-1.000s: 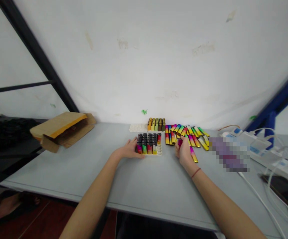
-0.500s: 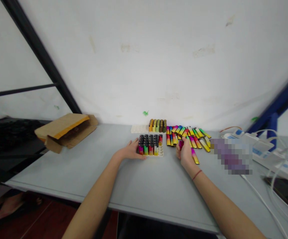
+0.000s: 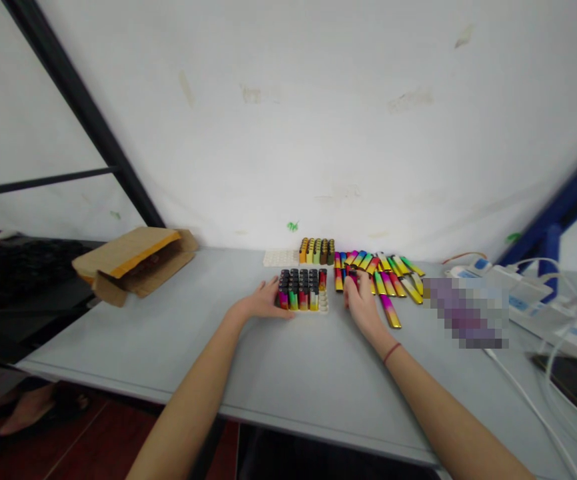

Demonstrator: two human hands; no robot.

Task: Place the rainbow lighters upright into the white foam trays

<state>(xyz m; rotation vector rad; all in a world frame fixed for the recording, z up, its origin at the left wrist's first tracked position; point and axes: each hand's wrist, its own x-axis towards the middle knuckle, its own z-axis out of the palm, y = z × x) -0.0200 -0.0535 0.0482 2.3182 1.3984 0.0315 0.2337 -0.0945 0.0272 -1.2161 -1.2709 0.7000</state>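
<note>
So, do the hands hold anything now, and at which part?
The left hand rests against the left edge of the white tray of upright lighters. The right hand lies on the loose rainbow-coloured lighters; any grip cannot be told.

No text, label, brand or number can be read on anything in this view.

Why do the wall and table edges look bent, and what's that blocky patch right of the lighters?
Head view: wide-angle lens bows the table and frame bars; lighting is flat and even, shadows faint. The pixelated patch is masking, not blur. The loose lighters by the right hand stay sharp.
</note>
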